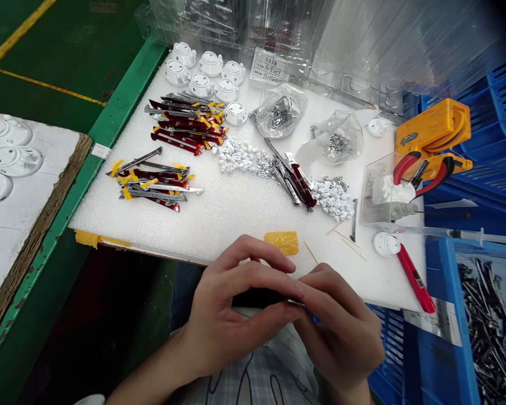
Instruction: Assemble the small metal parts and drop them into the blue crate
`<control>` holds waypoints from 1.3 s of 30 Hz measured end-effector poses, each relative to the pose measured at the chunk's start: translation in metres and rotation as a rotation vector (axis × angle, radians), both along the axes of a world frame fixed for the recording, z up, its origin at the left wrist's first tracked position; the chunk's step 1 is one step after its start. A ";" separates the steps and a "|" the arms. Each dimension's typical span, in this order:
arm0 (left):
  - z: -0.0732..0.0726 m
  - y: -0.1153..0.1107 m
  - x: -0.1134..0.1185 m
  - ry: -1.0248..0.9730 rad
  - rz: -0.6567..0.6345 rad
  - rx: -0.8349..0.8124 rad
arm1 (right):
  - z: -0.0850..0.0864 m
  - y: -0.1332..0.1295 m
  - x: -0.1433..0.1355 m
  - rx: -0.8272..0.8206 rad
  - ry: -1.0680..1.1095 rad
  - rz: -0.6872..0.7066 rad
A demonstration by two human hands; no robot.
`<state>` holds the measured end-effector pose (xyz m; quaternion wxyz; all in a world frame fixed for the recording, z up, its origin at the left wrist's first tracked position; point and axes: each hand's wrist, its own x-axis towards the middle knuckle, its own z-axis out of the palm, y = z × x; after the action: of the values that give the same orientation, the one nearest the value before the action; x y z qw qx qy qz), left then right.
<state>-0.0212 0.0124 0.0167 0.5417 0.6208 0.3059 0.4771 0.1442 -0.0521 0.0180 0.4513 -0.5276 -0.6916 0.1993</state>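
Note:
My left hand [240,306] and my right hand [341,320] meet over my lap at the front edge of the white foam mat [236,214]. Between the fingertips of both hands is a small, dark metallic part [296,302], mostly hidden by the fingers. Just beyond the hands lies a yellow piece of tape [283,242], with a thin stick [310,251] to its right. Farther back are dark red and silver strips [293,177] beside a heap of small white pieces [333,199].
Taped strips [154,183] lie at left, with white round parts [201,84] behind. Small bags [281,112] hold metal bits. At right are a clear box [375,197], red-handled pliers [419,171], an orange tape dispenser [430,132], a red tool [415,278] and blue crates [453,264].

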 end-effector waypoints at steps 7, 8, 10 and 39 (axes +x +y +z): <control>0.001 -0.001 0.002 -0.038 0.027 -0.051 | 0.001 0.000 0.000 -0.013 0.002 -0.007; 0.001 -0.001 0.002 -0.043 0.028 -0.060 | 0.001 0.000 -0.001 -0.013 -0.001 -0.011; 0.001 -0.002 0.003 -0.050 0.025 -0.076 | 0.001 0.001 -0.001 -0.010 -0.009 -0.017; -0.019 -0.007 -0.002 0.128 0.045 0.088 | -0.006 0.000 0.000 -0.133 0.394 -0.131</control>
<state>-0.0232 0.0052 -0.0022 0.4823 0.6661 0.3325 0.4617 0.1441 -0.0524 0.0119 0.5539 -0.5507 -0.5397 0.3140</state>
